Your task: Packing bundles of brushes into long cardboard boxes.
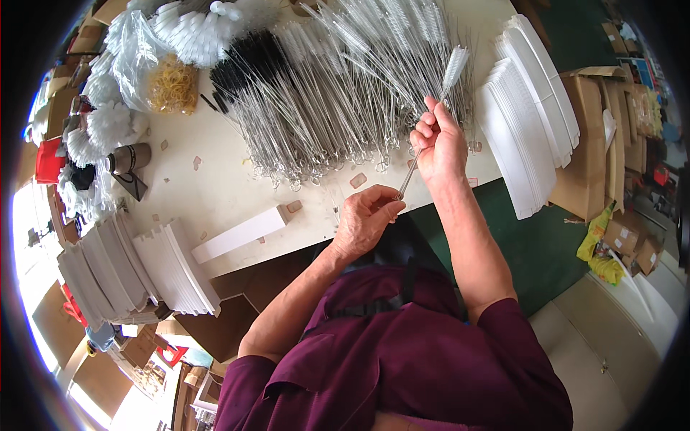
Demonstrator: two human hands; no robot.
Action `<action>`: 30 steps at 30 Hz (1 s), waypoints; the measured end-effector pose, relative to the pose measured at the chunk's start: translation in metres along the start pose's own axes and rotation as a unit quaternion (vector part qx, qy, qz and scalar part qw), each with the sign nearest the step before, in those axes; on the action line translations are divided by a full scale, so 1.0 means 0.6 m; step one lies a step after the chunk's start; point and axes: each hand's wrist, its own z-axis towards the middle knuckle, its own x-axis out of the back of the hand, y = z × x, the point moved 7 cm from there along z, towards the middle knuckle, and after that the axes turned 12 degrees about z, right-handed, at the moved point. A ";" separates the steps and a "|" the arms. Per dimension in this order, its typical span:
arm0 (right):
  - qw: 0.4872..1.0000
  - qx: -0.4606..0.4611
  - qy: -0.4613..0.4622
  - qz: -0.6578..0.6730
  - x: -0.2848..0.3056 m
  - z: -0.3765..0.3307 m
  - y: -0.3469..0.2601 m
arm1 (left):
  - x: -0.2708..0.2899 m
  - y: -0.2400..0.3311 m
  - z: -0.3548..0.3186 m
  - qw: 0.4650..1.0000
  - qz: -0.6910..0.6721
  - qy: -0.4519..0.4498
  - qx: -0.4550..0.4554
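A thin wire-handled cleaning brush [454, 68] with pale bristles slants across the space in front of me, over the table's near edge. My right hand [441, 147] is closed around its wire shaft below the bristles. Lower down, my left hand [368, 221] pinches the bottom end of the wire between thumb and fingers. Whether more than one brush is in my grip I cannot tell. Just beyond my hands lies a wide heap of similar wire brushes [316, 108], their looped ends toward me. Black bristles [248, 65] show at the heap's left, white ones further right.
A long white box [241, 235] lies near the front edge. Stacks of folded white cartons stand at left [176, 266] and right [528, 122]. Yellow rubber bands [172, 85] in a bag, white brush bundles [190, 29] and a dark cup [131, 158] occupy the far left.
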 end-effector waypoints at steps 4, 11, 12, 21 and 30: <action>1.000 -0.005 0.016 0.000 0.001 -0.007 0.003 | -0.003 0.000 -0.006 0.997 -0.064 -0.031 -0.001; 1.000 -0.013 0.009 0.010 0.006 -0.006 0.003 | -0.002 0.008 -0.010 0.999 -0.045 -0.012 0.010; 1.000 -0.014 0.008 0.011 0.004 -0.008 0.005 | 0.001 0.004 -0.011 0.999 -0.044 0.001 0.023; 0.999 0.003 0.001 -0.044 0.015 -0.006 -0.025 | -0.022 -0.019 -0.014 0.996 -0.075 -0.009 0.045; 0.988 0.077 -0.019 -0.133 0.000 -0.017 -0.065 | -0.019 -0.063 -0.005 0.996 -0.007 -0.031 0.081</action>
